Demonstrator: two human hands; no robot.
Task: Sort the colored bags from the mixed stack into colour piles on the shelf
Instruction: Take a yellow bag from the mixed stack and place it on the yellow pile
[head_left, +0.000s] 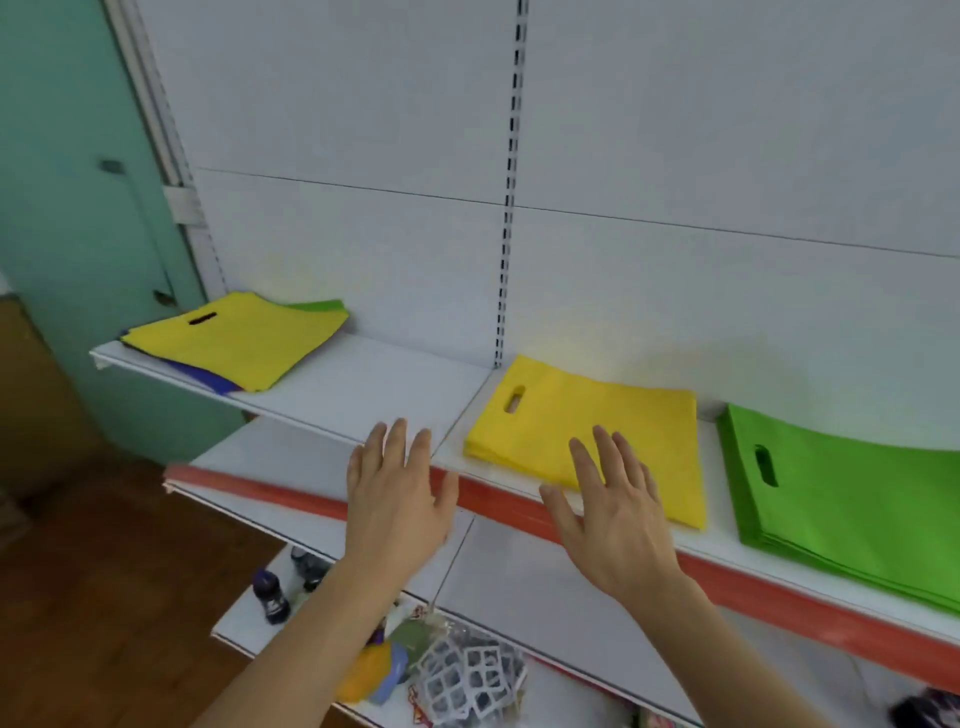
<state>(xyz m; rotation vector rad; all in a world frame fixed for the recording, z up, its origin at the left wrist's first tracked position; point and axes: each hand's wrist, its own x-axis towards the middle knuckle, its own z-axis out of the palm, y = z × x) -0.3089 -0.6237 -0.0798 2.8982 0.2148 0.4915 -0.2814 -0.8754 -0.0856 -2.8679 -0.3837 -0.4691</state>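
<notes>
On the shelf (363, 374): green pile (852, 509) far right, yellow pile (597, 431) beside it, mixed stack (234, 343) at left with yellow on top, green and blue showing beneath. Sorting looks partway. Left hand (397, 499) and right hand (618, 519) hover, fingers spread, holding nothing. Clutter on lower shelf (462, 670), not obstructing.

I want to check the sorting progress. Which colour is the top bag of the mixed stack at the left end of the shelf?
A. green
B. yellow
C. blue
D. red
B: the top bag of the mixed stack is yellow; only edges of green and blue bags show beneath it.
</notes>
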